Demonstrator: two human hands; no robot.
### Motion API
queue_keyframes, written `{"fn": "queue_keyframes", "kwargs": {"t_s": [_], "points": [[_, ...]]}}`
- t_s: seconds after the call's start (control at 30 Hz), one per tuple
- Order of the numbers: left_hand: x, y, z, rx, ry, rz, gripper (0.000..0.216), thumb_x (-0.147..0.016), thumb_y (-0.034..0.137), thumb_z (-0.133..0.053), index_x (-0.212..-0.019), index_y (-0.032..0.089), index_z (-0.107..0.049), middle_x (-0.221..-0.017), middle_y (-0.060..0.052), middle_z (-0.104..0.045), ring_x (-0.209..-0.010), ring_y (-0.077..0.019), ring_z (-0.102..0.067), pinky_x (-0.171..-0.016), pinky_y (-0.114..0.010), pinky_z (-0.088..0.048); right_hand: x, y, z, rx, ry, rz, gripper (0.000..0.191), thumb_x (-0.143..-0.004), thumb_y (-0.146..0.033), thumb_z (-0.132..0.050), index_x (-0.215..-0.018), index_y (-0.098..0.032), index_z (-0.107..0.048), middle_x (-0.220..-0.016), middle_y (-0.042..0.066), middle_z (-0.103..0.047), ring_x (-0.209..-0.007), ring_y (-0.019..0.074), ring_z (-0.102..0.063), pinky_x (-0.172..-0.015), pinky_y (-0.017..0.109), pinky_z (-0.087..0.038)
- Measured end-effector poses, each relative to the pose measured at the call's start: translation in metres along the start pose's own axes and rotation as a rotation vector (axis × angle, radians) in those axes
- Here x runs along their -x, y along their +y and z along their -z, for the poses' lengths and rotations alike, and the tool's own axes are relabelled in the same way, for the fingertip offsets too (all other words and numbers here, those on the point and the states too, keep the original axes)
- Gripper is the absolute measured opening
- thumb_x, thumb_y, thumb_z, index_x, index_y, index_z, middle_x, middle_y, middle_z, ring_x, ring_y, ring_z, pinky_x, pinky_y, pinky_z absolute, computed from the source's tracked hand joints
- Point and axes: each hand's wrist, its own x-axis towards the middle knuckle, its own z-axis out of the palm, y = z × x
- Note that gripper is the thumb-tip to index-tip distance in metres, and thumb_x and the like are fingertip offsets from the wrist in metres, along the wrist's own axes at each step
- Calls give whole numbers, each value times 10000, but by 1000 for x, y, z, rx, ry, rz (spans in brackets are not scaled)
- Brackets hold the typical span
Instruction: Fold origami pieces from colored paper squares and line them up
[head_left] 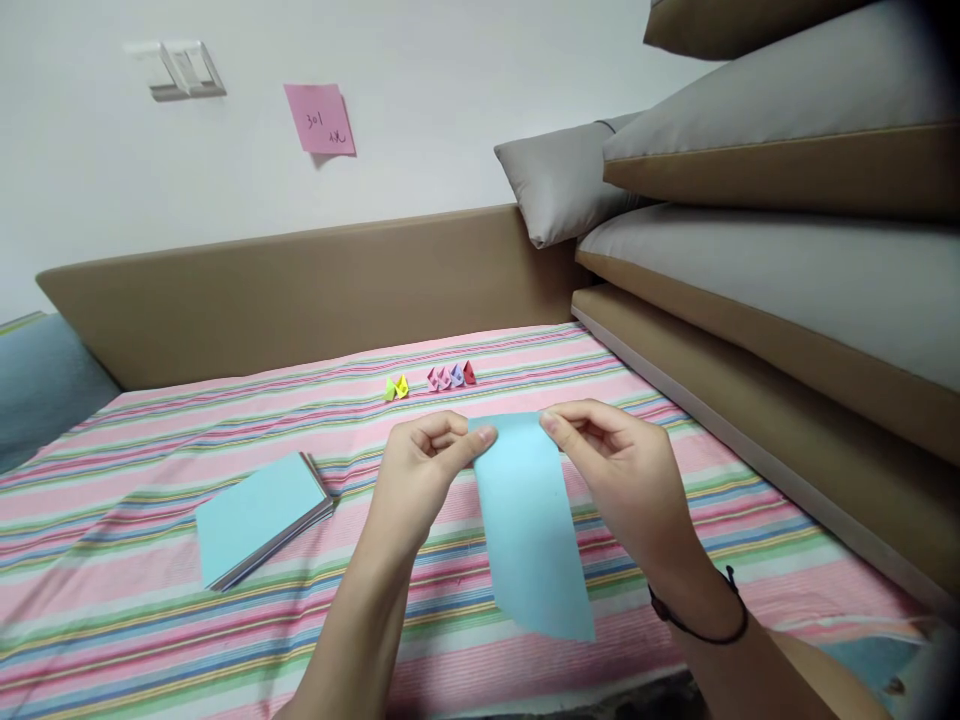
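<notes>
A long light-blue sheet of paper hangs between my hands over the striped cloth, its lower end curving toward me. My left hand pinches its upper left corner between thumb and fingers. At the upper right corner, my right hand holds it in the same kind of pinch. A dark cord bracelet circles my right wrist. Beyond my hands stand several small folded paper pieces: yellow ones on the left, then pink, lilac and red ones in a row.
A stack of coloured paper, light blue on top, lies to the left on the striped cloth. Large grey and brown cushions pile up on the right. Behind runs a brown padded board; a pink note is stuck to the wall.
</notes>
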Motion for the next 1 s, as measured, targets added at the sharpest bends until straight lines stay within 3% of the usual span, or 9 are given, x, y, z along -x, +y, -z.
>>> {"fn": "queue_keyframes", "kwargs": {"t_s": [0.17,0.43,0.63,0.8,1.0], "points": [[-2,-4,1,27,-36,-19,289,-755,363,-702,-631,135,-576,-577,23,-515,-563,-83,-476,-566,-208,-413,0,0,1,-7,30,-3,120,-825,-292,-649,-783,-187,-689,-801,12,-692,-773,149,-617,-706,263,-495],[-2,-4,0,-46,35,-77,263,-749,357,-705,-649,126,-630,-596,-1,-555,-582,-98,-504,-556,-208,-433,0,2,-3,-17,44,1,117,-828,-292,-648,-779,-194,-687,-778,2,-687,-753,139,-609,-699,255,-486],[-1,0,3,-76,-30,-68,256,-790,336,-669,-639,138,-610,-517,47,-428,-518,-59,-409,-516,-164,-397,-1,2,-1,-53,9,-33,127,-828,-298,-648,-783,-185,-685,-785,9,-693,-758,139,-618,-691,246,-488],[-2,3,6,-31,-113,-76,235,-839,302,-604,-665,148,-637,-683,4,-552,-662,-99,-524,-624,-195,-474,-2,2,0,-55,-7,-41,121,-823,-293,-653,-784,-184,-687,-788,10,-693,-763,136,-622,-705,241,-490],[-1,-4,-3,73,32,-56,130,-794,288,-673,-792,164,-715,-690,-3,-620,-683,-117,-571,-685,-237,-514,-3,3,1,-61,-21,-56,127,-823,-302,-653,-788,-184,-686,-795,11,-695,-759,134,-623,-696,236,-489]]}}
